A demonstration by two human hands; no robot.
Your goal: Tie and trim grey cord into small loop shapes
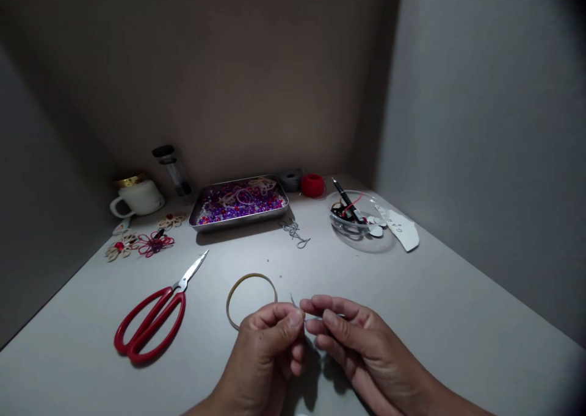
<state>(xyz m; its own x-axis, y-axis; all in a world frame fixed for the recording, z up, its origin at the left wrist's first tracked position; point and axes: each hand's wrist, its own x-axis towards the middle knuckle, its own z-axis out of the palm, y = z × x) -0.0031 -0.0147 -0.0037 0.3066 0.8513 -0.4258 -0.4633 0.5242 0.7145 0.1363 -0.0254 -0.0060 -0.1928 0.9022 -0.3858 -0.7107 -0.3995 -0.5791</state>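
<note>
In front of me my left hand (274, 337) pinches a thin grey cord (292, 297) between thumb and index finger, and its short end pokes up above the fingertips. Close beside it, my right hand (357, 337) has its thumb against its fingers on the same cord; most of the cord is hidden by the fingers. A thin tan hoop (251, 275) lies on the table just past my left hand, which covers part of its near edge. Left of the hoop rest red-handled scissors (153, 324), blades pointing away from me.
A metal tray (238, 222) of purple and red beads stands at the back. Behind it are grey cord (290, 179) and red thread (312, 185) rolls. A clear bowl (387, 211) holds a pen. Looped grey cord (295, 232), cord flowers (155, 243) and a white mug (141, 197) surround the tray.
</note>
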